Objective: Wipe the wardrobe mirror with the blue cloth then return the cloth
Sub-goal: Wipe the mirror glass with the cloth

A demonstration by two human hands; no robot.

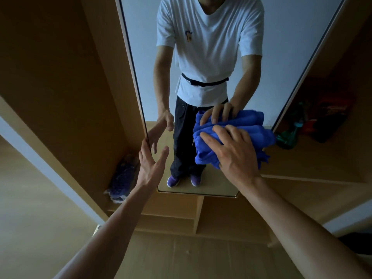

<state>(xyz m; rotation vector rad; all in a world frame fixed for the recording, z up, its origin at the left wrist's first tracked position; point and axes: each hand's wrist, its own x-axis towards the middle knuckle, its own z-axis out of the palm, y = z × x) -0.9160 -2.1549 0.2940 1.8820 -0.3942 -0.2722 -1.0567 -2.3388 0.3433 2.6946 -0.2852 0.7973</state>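
Note:
The wardrobe mirror is a tall panel with a thin frame, straight ahead, and it reflects a person in a white T-shirt. The blue cloth is bunched up against the lower right part of the glass. My right hand lies over it with spread, nearly straight fingers and presses it to the mirror. My left hand is at the mirror's lower left edge. Its fingers reach straight up along the frame and the thumb is held apart in front of the glass.
A clear bag with something purple lies on the wardrobe floor left of the mirror. Green and red things sit in the compartment on the right. Wooden shelves run below the mirror.

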